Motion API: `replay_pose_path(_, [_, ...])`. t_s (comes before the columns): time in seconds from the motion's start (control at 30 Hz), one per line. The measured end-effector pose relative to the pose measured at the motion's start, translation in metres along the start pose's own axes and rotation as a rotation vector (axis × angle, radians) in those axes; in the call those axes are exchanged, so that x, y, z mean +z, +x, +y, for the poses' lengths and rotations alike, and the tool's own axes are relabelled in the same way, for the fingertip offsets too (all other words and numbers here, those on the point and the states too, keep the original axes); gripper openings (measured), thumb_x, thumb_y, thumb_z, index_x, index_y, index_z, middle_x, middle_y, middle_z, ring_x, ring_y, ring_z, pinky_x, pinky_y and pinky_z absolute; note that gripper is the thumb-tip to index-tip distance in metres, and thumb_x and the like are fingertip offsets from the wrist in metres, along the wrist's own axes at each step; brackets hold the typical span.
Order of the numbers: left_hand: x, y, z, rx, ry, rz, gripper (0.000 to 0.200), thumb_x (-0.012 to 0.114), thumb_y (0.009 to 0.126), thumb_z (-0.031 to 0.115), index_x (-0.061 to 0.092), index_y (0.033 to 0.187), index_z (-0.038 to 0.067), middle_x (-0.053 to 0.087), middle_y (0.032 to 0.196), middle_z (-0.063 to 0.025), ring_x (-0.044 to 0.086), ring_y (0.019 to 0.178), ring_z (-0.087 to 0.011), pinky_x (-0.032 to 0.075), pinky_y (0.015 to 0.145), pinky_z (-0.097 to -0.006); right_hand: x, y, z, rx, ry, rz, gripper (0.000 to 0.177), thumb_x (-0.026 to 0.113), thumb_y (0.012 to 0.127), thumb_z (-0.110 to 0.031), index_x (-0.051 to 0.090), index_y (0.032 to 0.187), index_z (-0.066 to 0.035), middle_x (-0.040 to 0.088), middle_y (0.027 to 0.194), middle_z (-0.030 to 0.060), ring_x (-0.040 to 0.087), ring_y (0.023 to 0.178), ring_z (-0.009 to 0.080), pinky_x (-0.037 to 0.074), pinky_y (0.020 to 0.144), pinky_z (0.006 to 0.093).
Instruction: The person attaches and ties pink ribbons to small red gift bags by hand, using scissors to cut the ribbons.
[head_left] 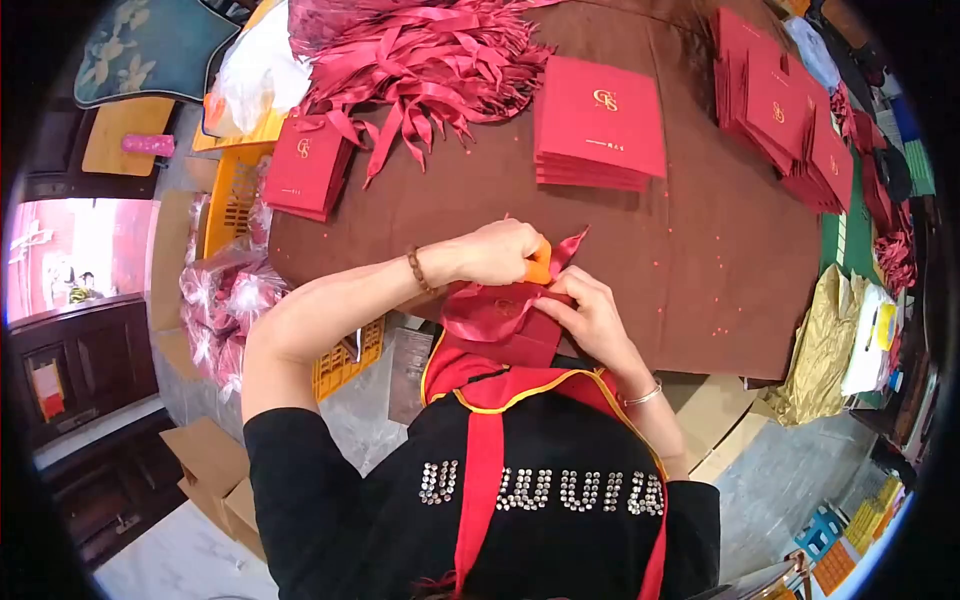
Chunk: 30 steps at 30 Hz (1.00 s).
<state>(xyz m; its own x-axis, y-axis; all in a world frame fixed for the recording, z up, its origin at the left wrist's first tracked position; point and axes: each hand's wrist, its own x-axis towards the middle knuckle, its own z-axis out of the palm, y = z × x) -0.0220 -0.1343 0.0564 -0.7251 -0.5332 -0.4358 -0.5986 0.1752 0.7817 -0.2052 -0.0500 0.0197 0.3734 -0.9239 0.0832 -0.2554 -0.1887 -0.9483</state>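
My left hand (502, 252), with a beaded bracelet at the wrist, is closed around an orange tool (540, 264) whose kind I cannot make out. My right hand (590, 312) pinches a red ribbon (480, 325) just beside the tool. The ribbon lies over a red paper bag (530, 340) with a gold logo, at the table's near edge against my apron. One ribbon end sticks up past the tool. Both hands are close together; the fingertips of my left hand are partly hidden.
A brown-covered table (430, 210) carries a heap of red ribbons (420, 80). Stacks of red bags stand at its middle (600, 120), left (308, 165) and right (775, 110). Small red dots lie scattered on the cover. Plastic-wrapped bundles (230, 300) and a yellow crate (235, 200) sit at the left.
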Motion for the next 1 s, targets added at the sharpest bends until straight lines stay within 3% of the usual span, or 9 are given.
replay_pose_path(0.27, [0.006,0.008,-0.009,0.037,0.019,0.049,0.015,0.057,0.080,0.016,0.063,0.082,0.003,0.061,0.070,-0.0174,0.061,0.067,-0.0291,0.044,0.061,-0.0379,-0.009,0.003,0.014,0.110,0.058,-0.142,0.013,0.067,0.080,-0.008,0.059,0.084,0.002,0.055,0.077,0.0070,0.052,0.069,0.0129,0.043,0.063,0.0271])
replay_pose_path(0.33, [0.009,0.007,-0.008,0.046,0.049,0.091,0.015,0.056,0.080,0.017,0.063,0.082,0.003,0.061,0.071,-0.0177,0.061,0.068,-0.0312,0.044,0.062,-0.0393,-0.006,0.002,0.012,0.295,0.127,-0.117,0.013,0.067,0.081,-0.008,0.061,0.088,0.002,0.058,0.080,0.0057,0.053,0.071,0.0117,0.044,0.065,0.0265])
replay_pose_path(0.4, [0.009,0.004,-0.005,0.045,0.167,0.142,0.017,0.056,0.080,0.020,0.063,0.080,0.004,0.062,0.072,-0.0178,0.060,0.070,-0.0347,0.045,0.062,-0.0416,0.000,0.002,0.016,0.265,0.136,-0.089,0.013,0.066,0.081,-0.008,0.062,0.089,0.002,0.059,0.081,0.0051,0.054,0.072,0.0114,0.044,0.065,0.0263])
replay_pose_path(0.53, [0.008,0.007,-0.014,0.036,0.101,0.098,0.018,0.056,0.081,0.020,0.062,0.079,0.003,0.062,0.073,-0.0176,0.060,0.070,-0.0356,0.045,0.063,-0.0415,-0.002,0.005,0.014,0.215,0.198,-0.093,0.013,0.066,0.081,-0.007,0.062,0.089,0.003,0.060,0.080,0.0057,0.055,0.073,0.0121,0.044,0.067,0.0269])
replay_pose_path(0.6, [0.007,0.014,-0.022,0.124,0.102,0.198,0.018,0.056,0.081,0.020,0.062,0.081,0.003,0.062,0.074,-0.0175,0.061,0.070,-0.0333,0.046,0.064,-0.0390,-0.007,0.004,0.011,0.188,0.155,-0.147,0.013,0.065,0.081,-0.007,0.063,0.089,0.003,0.059,0.080,0.0065,0.055,0.074,0.0124,0.044,0.067,0.0271])
replay_pose_path(0.73, [-0.010,0.009,-0.011,0.057,0.028,0.291,0.021,0.057,0.082,0.021,0.064,0.088,0.002,0.064,0.076,-0.0150,0.063,0.071,-0.0255,0.047,0.066,-0.0337,-0.010,0.003,0.005,0.167,0.089,-0.159,0.012,0.065,0.080,-0.007,0.063,0.087,0.002,0.059,0.079,0.0095,0.057,0.073,0.0160,0.045,0.067,0.0285])
replay_pose_path(0.9, [-0.040,-0.004,-0.010,-0.025,-0.017,0.015,0.026,0.056,0.084,0.023,0.063,0.091,0.000,0.065,0.086,-0.0139,0.061,0.079,-0.0235,0.046,0.070,-0.0323,-0.009,0.004,0.000,0.127,0.039,-0.156,0.013,0.065,0.080,-0.007,0.062,0.087,0.003,0.058,0.080,0.0110,0.058,0.072,0.0198,0.046,0.066,0.0297])
replay_pose_path(0.93, [-0.042,-0.004,-0.007,-0.111,-0.005,-0.056,0.026,0.055,0.085,0.024,0.063,0.091,0.000,0.064,0.097,-0.0143,0.058,0.094,-0.0233,0.044,0.078,-0.0316,-0.008,0.004,-0.002,0.098,0.028,-0.152,0.013,0.065,0.080,-0.008,0.062,0.088,0.003,0.058,0.080,0.0111,0.058,0.072,0.0205,0.046,0.066,0.0299])
replay_pose_path(1.0, [-0.041,-0.004,-0.014,-0.025,0.032,-0.042,0.026,0.054,0.085,0.024,0.063,0.091,0.001,0.061,0.106,-0.0143,0.054,0.101,-0.0239,0.042,0.082,-0.0323,-0.009,0.004,-0.004,0.064,0.014,-0.147,0.014,0.065,0.080,-0.008,0.062,0.089,0.003,0.058,0.080,0.0113,0.058,0.072,0.0212,0.046,0.066,0.0302])
